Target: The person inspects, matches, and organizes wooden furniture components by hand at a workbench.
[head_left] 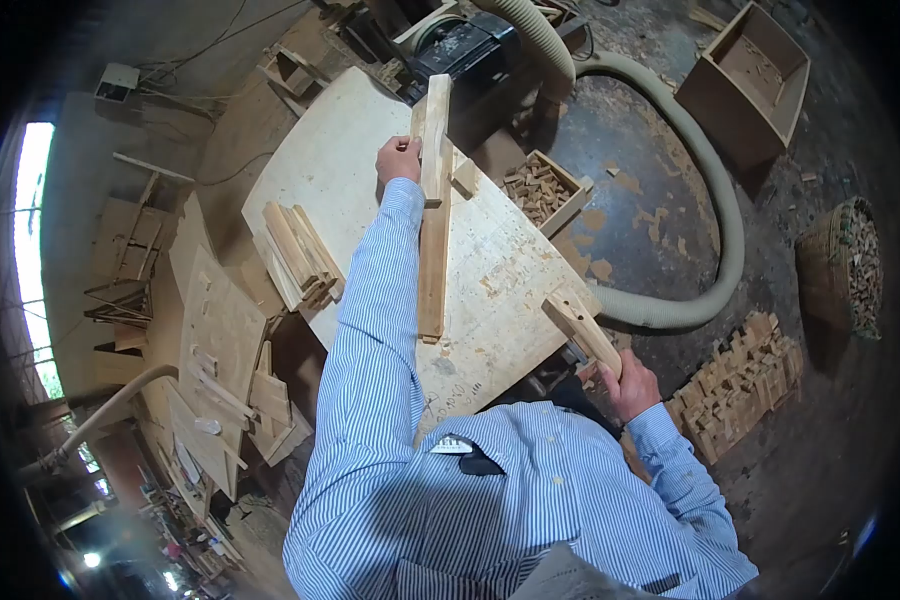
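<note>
My left hand point(400, 160) is at the far part of the pale work board, its fingers curled against the left side of an upright wooden strip point(435, 130). That strip sits on a longer, darker wooden bar point(433, 270) running towards me. A small wood block point(464, 177) lies just right of the strip. Down at the right edge of the board, my right hand point(632, 385) is closed round the near end of a wooden piece point(582, 328) with dark holes at its far end.
Several wooden strips point(303, 252) are stacked on the left of the work board point(510, 265). A box of offcuts point(567, 212), a thick grey hose point(725, 220), a pile of blocks point(738, 385) and a filled basket point(838, 270) stand right. A dark machine point(465, 48) is behind.
</note>
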Demonstrator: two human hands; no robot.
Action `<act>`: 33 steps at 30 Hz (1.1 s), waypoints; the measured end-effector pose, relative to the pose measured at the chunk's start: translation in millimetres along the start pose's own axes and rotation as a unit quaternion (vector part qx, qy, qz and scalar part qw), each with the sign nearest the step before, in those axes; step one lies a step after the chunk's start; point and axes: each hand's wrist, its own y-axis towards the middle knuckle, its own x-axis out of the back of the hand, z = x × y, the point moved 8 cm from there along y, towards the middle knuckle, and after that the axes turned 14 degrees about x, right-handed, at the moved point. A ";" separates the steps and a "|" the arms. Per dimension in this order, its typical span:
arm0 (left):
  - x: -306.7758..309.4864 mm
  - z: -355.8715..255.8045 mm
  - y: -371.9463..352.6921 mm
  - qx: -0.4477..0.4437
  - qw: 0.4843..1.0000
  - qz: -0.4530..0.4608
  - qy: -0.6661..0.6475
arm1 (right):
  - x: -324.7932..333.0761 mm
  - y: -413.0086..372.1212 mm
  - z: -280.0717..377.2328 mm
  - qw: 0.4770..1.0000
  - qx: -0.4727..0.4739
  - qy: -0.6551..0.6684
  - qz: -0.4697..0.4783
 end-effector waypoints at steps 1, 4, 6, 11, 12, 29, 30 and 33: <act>0.9 -1.6 7.7 0.007 1.000 0.002 0.000 | -2.3 6.4 4.1 1.000 -0.006 0.008 0.004; 6.1 -4.6 30.5 0.017 1.000 0.004 0.006 | -11.1 28.3 14.4 1.000 0.017 -0.014 -0.010; 9.2 -7.0 42.8 0.017 1.000 0.006 0.013 | -14.9 42.0 24.2 0.999 0.027 -0.014 -0.023; 7.9 -8.5 83.4 0.009 1.000 -0.005 0.002 | -23.9 75.0 34.0 0.999 0.020 -0.031 -0.023; 10.4 -10.6 84.2 0.010 1.000 -0.014 0.016 | -22.6 78.7 38.1 0.999 0.027 -0.031 -0.033; 14.5 -6.9 92.3 -0.021 0.999 -0.007 0.049 | -39.5 80.5 49.8 0.998 0.025 -0.009 -0.056; 12.5 -3.5 85.9 -0.024 0.998 -0.004 0.059 | -40.0 73.9 46.3 0.999 0.016 -0.012 -0.048; 5.6 0.5 65.8 -0.017 0.998 0.005 0.060 | -34.6 55.1 34.9 0.999 0.006 -0.019 -0.038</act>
